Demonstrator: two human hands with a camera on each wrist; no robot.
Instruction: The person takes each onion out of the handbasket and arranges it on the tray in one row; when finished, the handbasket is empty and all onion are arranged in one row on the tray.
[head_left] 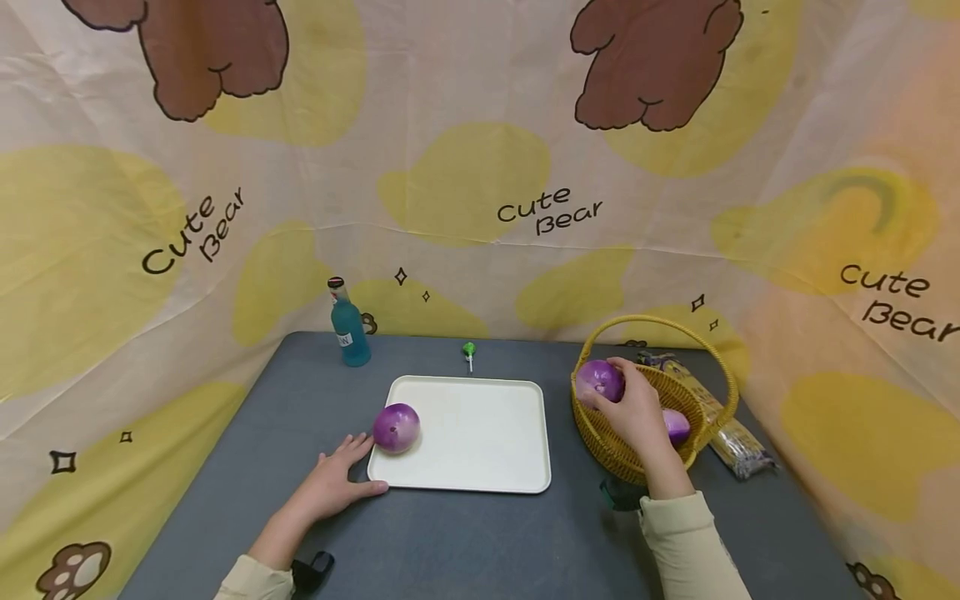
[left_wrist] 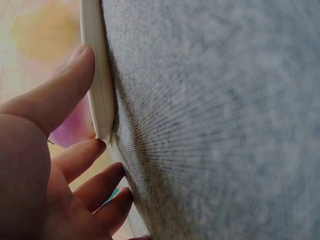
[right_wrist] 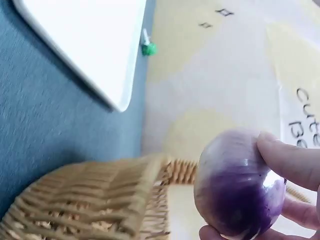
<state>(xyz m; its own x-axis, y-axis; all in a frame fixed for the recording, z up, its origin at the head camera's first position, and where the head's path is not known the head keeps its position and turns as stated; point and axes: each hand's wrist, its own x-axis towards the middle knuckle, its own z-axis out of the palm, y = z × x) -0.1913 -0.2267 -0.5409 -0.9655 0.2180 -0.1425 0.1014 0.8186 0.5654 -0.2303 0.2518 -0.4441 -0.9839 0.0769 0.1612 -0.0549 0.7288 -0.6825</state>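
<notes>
My right hand [head_left: 636, 408] grips a purple onion [head_left: 600, 381] at the left side of a wicker basket [head_left: 611, 442]. Thumb and fingers curl round this onion [right_wrist: 240, 185] in the right wrist view, where it is pale on one side and deep purple on the other. Another purple piece [head_left: 676, 426] lies inside the basket, partly behind my wrist. A second onion [head_left: 397, 428] rests at the left end of a white tray [head_left: 480, 433]. My left hand [head_left: 337, 483] lies with spread fingers at the tray's left edge, its thumb against the rim near the front corner.
A blue bottle [head_left: 350, 325] stands at the back left of the grey table [head_left: 465, 542]. Behind the tray lies a green lollipop [head_left: 469, 351]. A long plastic-wrapped pack [head_left: 738, 448] lies right of the basket, whose tall handle [head_left: 660, 320] arches over it. A printed cloth hangs behind.
</notes>
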